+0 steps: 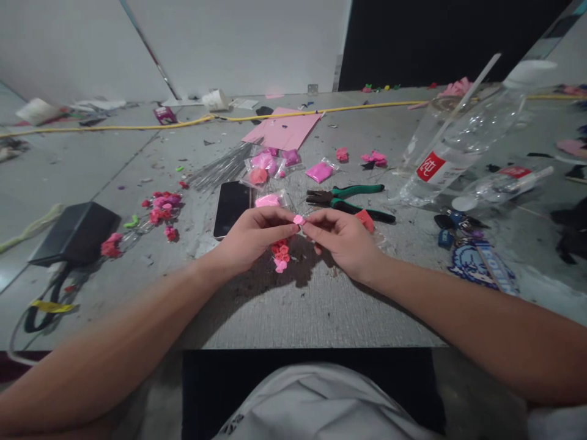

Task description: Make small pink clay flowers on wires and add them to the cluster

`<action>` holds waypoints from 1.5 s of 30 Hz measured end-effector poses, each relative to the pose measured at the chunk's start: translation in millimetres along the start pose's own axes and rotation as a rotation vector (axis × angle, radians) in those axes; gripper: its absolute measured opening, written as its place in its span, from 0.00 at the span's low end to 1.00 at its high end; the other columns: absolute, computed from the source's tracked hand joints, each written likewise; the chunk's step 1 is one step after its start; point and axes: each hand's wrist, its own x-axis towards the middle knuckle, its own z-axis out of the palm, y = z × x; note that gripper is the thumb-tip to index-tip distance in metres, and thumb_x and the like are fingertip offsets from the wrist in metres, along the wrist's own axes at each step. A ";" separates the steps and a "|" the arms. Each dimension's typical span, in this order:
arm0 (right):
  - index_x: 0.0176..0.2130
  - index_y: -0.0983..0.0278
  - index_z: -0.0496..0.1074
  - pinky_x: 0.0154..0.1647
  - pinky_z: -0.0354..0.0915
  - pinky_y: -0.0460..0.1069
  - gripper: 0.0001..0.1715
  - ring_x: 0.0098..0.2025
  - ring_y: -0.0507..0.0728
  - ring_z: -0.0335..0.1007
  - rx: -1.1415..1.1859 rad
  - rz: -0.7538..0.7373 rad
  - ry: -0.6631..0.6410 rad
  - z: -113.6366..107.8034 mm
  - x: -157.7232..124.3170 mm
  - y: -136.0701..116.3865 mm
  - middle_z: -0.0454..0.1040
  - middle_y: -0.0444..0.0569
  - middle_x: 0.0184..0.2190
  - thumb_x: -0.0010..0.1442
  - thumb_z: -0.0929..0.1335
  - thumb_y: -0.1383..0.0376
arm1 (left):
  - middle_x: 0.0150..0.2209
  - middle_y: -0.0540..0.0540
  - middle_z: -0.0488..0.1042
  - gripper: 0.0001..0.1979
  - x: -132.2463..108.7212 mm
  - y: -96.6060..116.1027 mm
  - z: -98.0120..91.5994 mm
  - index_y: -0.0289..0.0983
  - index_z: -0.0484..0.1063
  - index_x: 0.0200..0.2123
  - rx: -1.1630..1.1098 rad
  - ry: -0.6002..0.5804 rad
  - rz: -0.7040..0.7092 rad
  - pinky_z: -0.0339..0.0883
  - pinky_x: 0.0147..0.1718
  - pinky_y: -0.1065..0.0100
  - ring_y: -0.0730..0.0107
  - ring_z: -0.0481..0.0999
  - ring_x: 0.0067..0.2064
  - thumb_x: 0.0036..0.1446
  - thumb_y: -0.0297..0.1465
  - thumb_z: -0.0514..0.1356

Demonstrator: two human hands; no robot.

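Note:
A small pink clay piece (pixel 299 220) is pinched between my two hands above the middle of the grey table. My left hand (pixel 262 232) grips its left side between thumb and index finger. On its right side, my right hand (pixel 342 238) holds it in the same kind of pinch. Just below the fingers lies a cluster of red and pink clay flowers (pixel 281 253). A black phone (pixel 232 209) rests behind my left hand. Behind my right hand are green-handled pliers (pixel 351 200) and a red clay piece (pixel 365 220).
Bags of pink clay (pixel 265 164), thin wires (pixel 224 165) and a pink sheet (pixel 287 128) lie farther back. Clay flowers (pixel 164 208) and a black box (pixel 76 232) are at left. Bottles (pixel 440 168) and a keychain (pixel 481 263) are at right.

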 end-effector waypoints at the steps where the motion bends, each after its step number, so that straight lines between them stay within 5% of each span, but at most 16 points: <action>1: 0.36 0.63 0.78 0.23 0.66 0.46 0.16 0.25 0.48 0.66 -0.003 -0.010 0.010 0.2 0.1 0.3 0.77 0.42 0.30 0.57 0.78 0.55 | 0.30 0.49 0.80 0.08 -0.2 0.5 0.2 0.36 0.85 0.35 -0.004 0.000 -0.002 0.67 0.29 0.74 0.76 0.75 0.30 0.51 0.31 0.76; 19: 0.35 0.63 0.79 0.21 0.66 0.45 0.18 0.25 0.48 0.66 0.035 -0.067 0.037 0.5 -2.7 -3.6 0.76 0.42 0.28 0.54 0.81 0.54 | 0.29 0.49 0.81 0.05 -0.2 -3.7 -2.1 0.38 0.86 0.35 -0.032 -0.051 0.051 0.68 0.30 0.76 0.76 0.78 0.31 0.53 0.28 0.76; 28: 0.36 0.62 0.75 0.23 0.65 0.45 0.20 0.25 0.48 0.66 0.086 -0.025 -0.075 -5.1 4.0 4.7 0.73 0.40 0.26 0.54 0.81 0.52 | 0.29 0.48 0.82 0.05 -1.7 -0.6 -1.6 0.38 0.88 0.35 -0.019 -0.071 -0.001 0.66 0.27 0.76 0.77 0.76 0.29 0.53 0.29 0.75; 35: 0.45 0.62 0.78 0.31 0.69 0.46 0.13 0.41 0.54 0.74 -0.195 -0.253 -0.152 -15.9 5.4 -13.0 0.79 0.48 0.40 0.61 0.77 0.60 | 0.28 0.48 0.81 0.05 -2.4 -0.5 -2.4 0.38 0.87 0.33 -0.052 -0.065 -0.016 0.68 0.28 0.76 0.76 0.77 0.29 0.51 0.30 0.76; 45: 0.40 0.63 0.78 0.31 0.64 0.47 0.11 0.38 0.54 0.72 -0.415 -0.255 -0.323 -23.7 9.7 -31.9 0.78 0.48 0.37 0.61 0.76 0.59 | 0.27 0.49 0.81 0.04 -2.1 1.0 -5.8 0.38 0.86 0.33 -0.047 -0.209 -0.100 0.67 0.25 0.77 0.78 0.76 0.26 0.54 0.30 0.76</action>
